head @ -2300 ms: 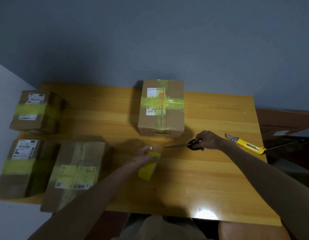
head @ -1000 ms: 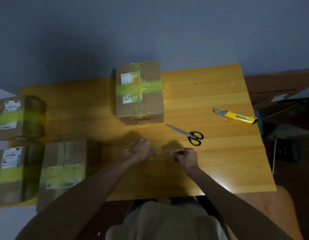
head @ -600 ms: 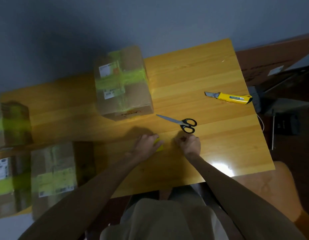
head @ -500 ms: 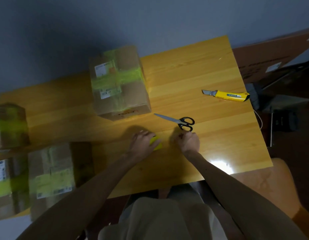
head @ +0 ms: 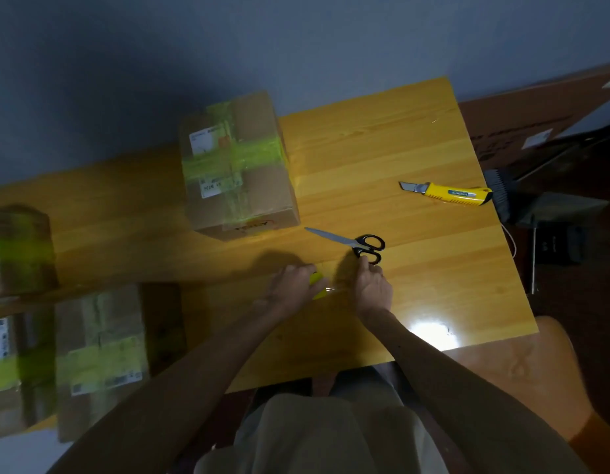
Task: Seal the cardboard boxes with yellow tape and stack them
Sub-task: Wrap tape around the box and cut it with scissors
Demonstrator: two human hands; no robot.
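Four cardboard boxes are counted: the middle box, the far-left box, the edge box at the near left, and the inner box just beside it. Yellow tape bands are seen on all four. Two white labels are made out on the middle box; labels on the other three are too blurred to be counted. One counter is seen. One roll of yellow tape is counted, as are one pair of scissors and one utility knife. Two hands are seen, the left hand and the right hand, along with two bare forearms.
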